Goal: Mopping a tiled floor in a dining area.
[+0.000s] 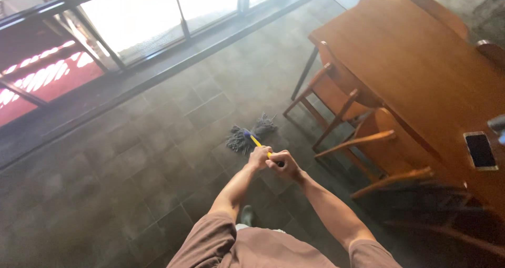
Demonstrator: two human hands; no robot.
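While I look down past my brown sleeves, both of my arms reach forward and meet over the dark tiled floor [131, 173]. My left hand [259, 157] is curled tight around the yellow mop handle [256, 142], fingers wrapped all the way round it. My right hand [284, 165] is closed too, fist-like, just behind the left and touching it, with the handle running into it; the shaft is hidden inside that fist, so only a short yellow stretch shows beyond my left knuckles.

From my grip the handle slants away and to the left, down to a blue collar, and there the grey string mop head [247, 134] spreads on the tiles. The head lies just ahead of my hands, its strands fanned out to both sides, flat against the floor.

To the right of the mop stand wooden chairs [336, 94], the nearest one's legs close to the strands but apart from them, pushed under a wooden table [415, 63]. A dark phone [480, 150] lies on the table's near edge. Beyond the mop, a dark ledge runs under large windows [137, 21], bright with daylight.
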